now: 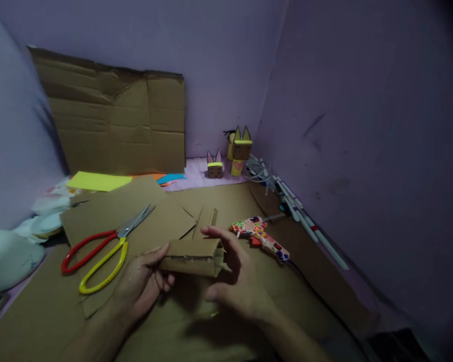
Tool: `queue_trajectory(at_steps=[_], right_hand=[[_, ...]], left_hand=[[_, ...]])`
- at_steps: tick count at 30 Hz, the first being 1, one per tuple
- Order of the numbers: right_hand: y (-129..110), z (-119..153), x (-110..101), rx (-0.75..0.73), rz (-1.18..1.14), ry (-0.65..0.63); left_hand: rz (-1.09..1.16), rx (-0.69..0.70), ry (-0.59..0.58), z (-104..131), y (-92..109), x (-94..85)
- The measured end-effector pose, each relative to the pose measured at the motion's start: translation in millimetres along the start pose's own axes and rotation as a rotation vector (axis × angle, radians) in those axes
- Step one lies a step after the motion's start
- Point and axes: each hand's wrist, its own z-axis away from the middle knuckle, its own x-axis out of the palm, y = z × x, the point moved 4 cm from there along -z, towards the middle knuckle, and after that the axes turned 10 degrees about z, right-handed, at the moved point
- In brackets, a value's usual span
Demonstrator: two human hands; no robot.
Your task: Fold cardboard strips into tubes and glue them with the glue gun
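A small folded cardboard box (192, 256) is held above the table by my left hand (143, 279), which pinches its left end between thumb and fingers. The box's right end is open, and flaps show there. My right hand (241, 281) is around that open end with thumb and fingers apart; whether a fingertip touches the flaps I cannot tell. Scissors (123, 234) with one red and one yellow handle lie left of the box, blades parted. To the right lies a patterned glue gun (258, 234), its nozzle pointing left.
Cardboard sheets (158, 201) cover the table, and a large one (136, 120) leans on the back wall. Two cat-faced cardboard figures (215, 168) stand behind. Rolled paper sticks (309, 221) line the right wall. A black cord (324, 301) trails from the glue gun. Yellow paper (98, 181) lies back left.
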Motion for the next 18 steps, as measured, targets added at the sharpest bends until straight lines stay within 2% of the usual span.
queue_trajectory(at_steps=[2,5,9,12,15,18], right_hand=[[-3,1,3,-0.040,0.108,0.028],[-7,3,3,-0.144,0.263,0.079],[-11,5,0,-0.237,0.376,0.094],[-10,5,-3,-0.209,0.349,0.118],[-7,5,-4,-0.185,0.324,0.131],[-3,5,-5,-0.149,0.328,0.127]], left_hand=[[-0.061,-0.038,-0.065,1,-5,2.8],[-0.164,-0.009,-0.102,1,-9,4.2],[-0.255,0.035,-0.076,1,-13,4.9],[-0.310,0.082,-0.020,0,-11,3.2],[-0.382,0.252,0.068,2,0,-3.1],[-0.594,0.560,0.088,10,14,-5.6]])
